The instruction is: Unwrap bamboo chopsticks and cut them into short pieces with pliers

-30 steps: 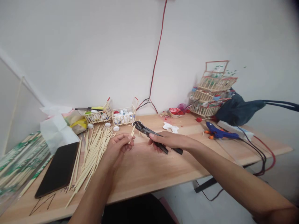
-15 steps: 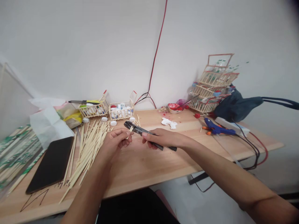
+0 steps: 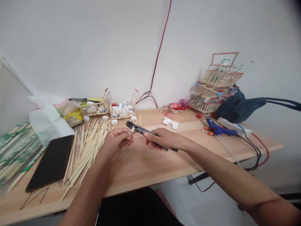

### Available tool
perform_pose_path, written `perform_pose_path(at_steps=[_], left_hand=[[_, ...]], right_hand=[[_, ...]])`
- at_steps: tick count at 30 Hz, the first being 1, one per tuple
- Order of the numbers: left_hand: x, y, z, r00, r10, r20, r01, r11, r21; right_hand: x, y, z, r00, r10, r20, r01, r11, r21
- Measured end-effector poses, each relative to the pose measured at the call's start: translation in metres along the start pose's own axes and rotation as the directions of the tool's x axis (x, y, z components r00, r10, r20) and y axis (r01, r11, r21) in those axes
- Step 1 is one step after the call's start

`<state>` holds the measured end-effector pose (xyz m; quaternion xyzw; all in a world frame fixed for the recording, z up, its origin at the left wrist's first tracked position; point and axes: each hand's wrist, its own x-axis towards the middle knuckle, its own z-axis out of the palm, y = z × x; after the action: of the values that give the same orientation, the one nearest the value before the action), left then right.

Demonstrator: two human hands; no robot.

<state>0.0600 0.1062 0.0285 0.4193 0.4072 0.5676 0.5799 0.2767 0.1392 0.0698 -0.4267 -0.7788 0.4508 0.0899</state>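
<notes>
My left hand pinches a short piece of pale wooden stick between thumb and fingers. The piece sits at the jaws of a pair of dark pliers. My right hand is wrapped round the pliers' handles, whose ends stick out below the palm. Both hands are close together above the table. Beside my left forearm lies a loose pile of long wooden sticks.
A black tablet and wrapped sticks lie left. Behind stand two small stick carts holding bottle caps. At right are stacked stick carts, a blue glue gun, a power strip and a red-stained bowl.
The pliers' handles have come closer together in my right hand. Both hands stay nearly in place, and the view has shifted slightly.
</notes>
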Motion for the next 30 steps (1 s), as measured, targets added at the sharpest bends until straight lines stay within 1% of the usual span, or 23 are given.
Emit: perform_pose_path(at_steps=[11,19,24,30], left_hand=[[-0.0001,0.0026,0.0018,0.999,-0.043,0.014,0.042,0.996,0.08],[0.0008,0.0002,0.0005,0.997,-0.062,0.034,0.06,0.995,0.077],[-0.0001,0.0012,-0.001,0.997,-0.061,0.038,0.056,0.991,0.119],[-0.0004,0.0022,0.0008,0.998,-0.059,0.019,0.056,0.987,0.148]], right_hand=[[-0.0033,0.0055,0.004,0.996,0.001,-0.091,-0.012,0.993,-0.116],[-0.0056,0.005,0.0063,0.993,-0.012,-0.114,-0.003,0.992,-0.13],[-0.0059,0.0031,0.0071,0.991,-0.013,-0.134,-0.005,0.991,-0.131],[-0.006,0.0038,0.0066,0.993,-0.021,-0.117,0.004,0.99,-0.139]])
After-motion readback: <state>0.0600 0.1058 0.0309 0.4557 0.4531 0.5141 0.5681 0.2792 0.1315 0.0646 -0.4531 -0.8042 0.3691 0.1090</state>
